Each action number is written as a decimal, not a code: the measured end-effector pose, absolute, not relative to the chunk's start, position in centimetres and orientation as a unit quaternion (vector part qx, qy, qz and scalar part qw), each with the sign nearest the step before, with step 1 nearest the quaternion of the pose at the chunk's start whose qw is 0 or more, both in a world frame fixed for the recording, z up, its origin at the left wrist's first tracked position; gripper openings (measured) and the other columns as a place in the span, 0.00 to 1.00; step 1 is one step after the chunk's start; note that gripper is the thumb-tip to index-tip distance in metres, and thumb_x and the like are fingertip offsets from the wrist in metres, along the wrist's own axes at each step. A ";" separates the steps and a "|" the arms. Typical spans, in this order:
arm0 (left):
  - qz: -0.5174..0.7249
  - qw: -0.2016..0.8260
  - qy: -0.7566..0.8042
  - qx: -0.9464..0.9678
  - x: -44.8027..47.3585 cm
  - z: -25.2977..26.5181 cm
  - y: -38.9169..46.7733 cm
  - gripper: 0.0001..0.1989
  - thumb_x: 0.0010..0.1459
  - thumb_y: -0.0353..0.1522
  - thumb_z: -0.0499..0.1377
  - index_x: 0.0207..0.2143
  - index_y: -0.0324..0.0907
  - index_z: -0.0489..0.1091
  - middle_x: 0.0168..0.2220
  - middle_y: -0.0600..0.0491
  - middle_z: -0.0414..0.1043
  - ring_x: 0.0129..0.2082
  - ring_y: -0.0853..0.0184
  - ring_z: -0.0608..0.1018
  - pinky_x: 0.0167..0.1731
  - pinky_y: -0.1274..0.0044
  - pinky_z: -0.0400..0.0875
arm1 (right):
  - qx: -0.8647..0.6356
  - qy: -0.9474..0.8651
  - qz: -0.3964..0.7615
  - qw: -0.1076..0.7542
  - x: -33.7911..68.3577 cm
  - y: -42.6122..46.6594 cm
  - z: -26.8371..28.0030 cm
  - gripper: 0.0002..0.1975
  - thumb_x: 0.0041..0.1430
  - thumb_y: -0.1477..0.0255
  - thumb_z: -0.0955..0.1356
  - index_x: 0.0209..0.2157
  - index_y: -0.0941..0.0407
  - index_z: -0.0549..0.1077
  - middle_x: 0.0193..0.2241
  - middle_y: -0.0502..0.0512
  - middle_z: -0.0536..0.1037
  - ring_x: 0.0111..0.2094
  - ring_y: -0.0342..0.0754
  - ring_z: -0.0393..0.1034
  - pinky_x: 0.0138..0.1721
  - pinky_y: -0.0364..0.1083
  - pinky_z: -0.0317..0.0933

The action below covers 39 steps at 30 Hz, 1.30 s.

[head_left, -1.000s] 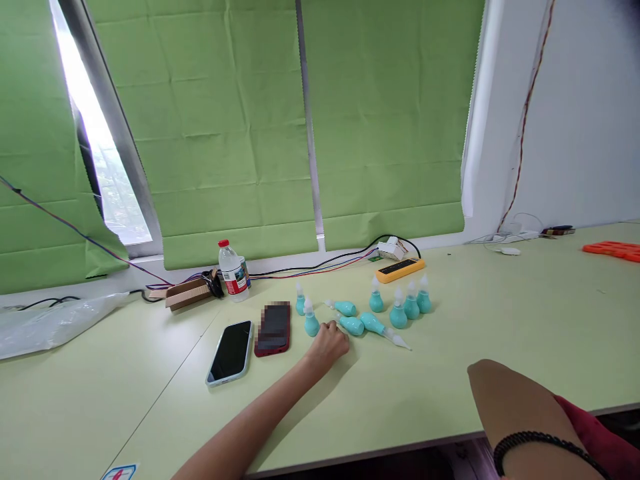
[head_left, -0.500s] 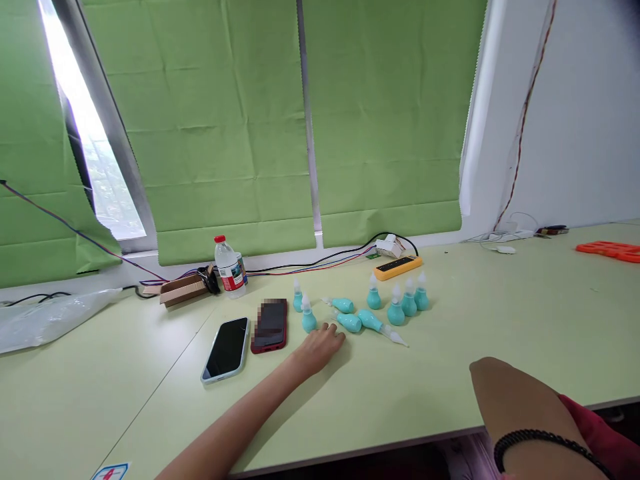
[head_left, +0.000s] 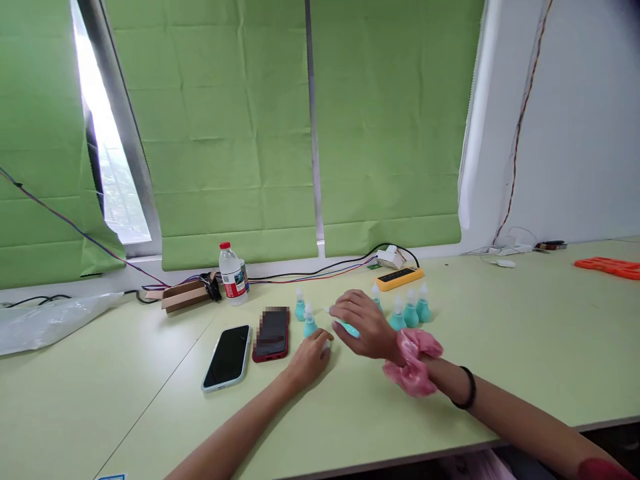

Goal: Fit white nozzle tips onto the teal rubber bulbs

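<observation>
My left hand rests on the table with its fingers curled. A small pale bit shows at the fingertips, but what it belongs to is hidden. Just behind that hand stands a teal bulb aspirator with a clear tip, and a second bulb aspirator is behind it. My right hand hovers over the lying aspirators, fingers stretched and thumb apart. Part of a teal aspirator shows between thumb and fingers; the hand hides the others there. To its right are several upright aspirators.
Left of the hands lie a red-cased phone and a light-cased phone. Behind them are a bottle, a cardboard box and cables. A yellow power strip is at the back, an orange object at far right.
My right hand has come in from the lower right to the lying aspirators. My left hand has drawn slightly left and toward me, its fingers more curled.
</observation>
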State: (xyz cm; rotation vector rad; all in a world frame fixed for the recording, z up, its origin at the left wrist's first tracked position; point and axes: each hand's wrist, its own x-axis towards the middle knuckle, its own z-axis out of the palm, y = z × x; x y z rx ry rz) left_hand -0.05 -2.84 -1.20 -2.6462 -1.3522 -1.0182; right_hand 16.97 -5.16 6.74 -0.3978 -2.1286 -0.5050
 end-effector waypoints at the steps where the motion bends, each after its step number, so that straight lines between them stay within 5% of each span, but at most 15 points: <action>1: -0.329 -0.001 -0.435 -0.838 -0.1 -1.3 -2.8 0.11 0.46 0.22 0.48 0.34 0.40 0.62 0.33 0.50 0.65 0.32 0.68 0.69 0.32 0.77 0.64 | -0.233 -0.866 -0.215 0.386 17.0 -3.3 5.9 0.10 0.55 0.71 0.59 0.33 0.58 0.69 0.33 0.58 0.71 0.39 0.50 0.61 0.41 0.52 0.53; 4: -0.343 -0.005 -0.442 -0.829 0.0 -1.3 -2.7 0.09 0.44 0.22 0.50 0.30 0.39 0.62 0.30 0.52 0.63 0.28 0.70 0.68 0.29 0.78 0.63 | -0.405 -0.865 -0.203 0.215 17.4 0.7 2.8 0.14 0.55 0.67 0.58 0.30 0.61 0.70 0.31 0.61 0.70 0.37 0.52 0.60 0.40 0.53 0.49; 6: -0.358 -0.009 -0.434 -0.826 0.0 -1.2 -2.7 0.08 0.43 0.22 0.51 0.28 0.39 0.62 0.30 0.52 0.63 0.28 0.70 0.67 0.29 0.79 0.64 | -0.434 -0.858 -0.199 0.190 17.5 1.4 1.2 0.16 0.56 0.65 0.56 0.30 0.61 0.70 0.33 0.62 0.68 0.39 0.52 0.59 0.40 0.53 0.47; 15: -0.389 -0.131 -0.443 -0.797 0.3 -0.9 -2.8 0.13 0.47 0.28 0.51 0.38 0.40 0.64 0.30 0.52 0.68 0.28 0.72 0.70 0.26 0.81 0.67 | -0.415 -0.871 -0.137 0.224 16.8 0.1 0.8 0.11 0.46 0.70 0.62 0.32 0.61 0.65 0.30 0.59 0.69 0.37 0.53 0.58 0.38 0.51 0.45; 25: -0.444 -0.241 -0.488 -0.711 -0.1 -1.1 -1.8 0.08 0.40 0.31 0.58 0.26 0.36 0.69 0.24 0.51 0.70 0.24 0.70 0.71 0.23 0.80 0.68 | -0.351 -0.888 0.001 0.296 18.5 0.6 -0.1 0.12 0.40 0.74 0.63 0.32 0.57 0.64 0.25 0.50 0.69 0.26 0.44 0.63 0.28 0.41 0.52; 31: -0.498 -0.446 -0.458 -0.586 -0.3 -0.7 -1.6 0.17 0.34 0.33 0.64 0.29 0.34 0.68 0.27 0.48 0.72 0.22 0.70 0.73 0.25 0.75 0.70 | -0.351 -0.879 0.025 0.323 18.4 0.9 -0.4 0.14 0.40 0.75 0.63 0.35 0.56 0.65 0.27 0.50 0.72 0.27 0.44 0.65 0.31 0.41 0.54; 39: -0.518 -0.545 -0.406 -0.520 -1.0 -0.5 -1.5 0.19 0.36 0.35 0.64 0.31 0.33 0.69 0.25 0.50 0.71 0.25 0.69 0.74 0.33 0.72 0.70 | -0.337 -0.873 0.045 0.349 18.0 0.2 -0.4 0.12 0.40 0.75 0.63 0.32 0.58 0.67 0.28 0.51 0.73 0.29 0.44 0.66 0.32 0.41 0.56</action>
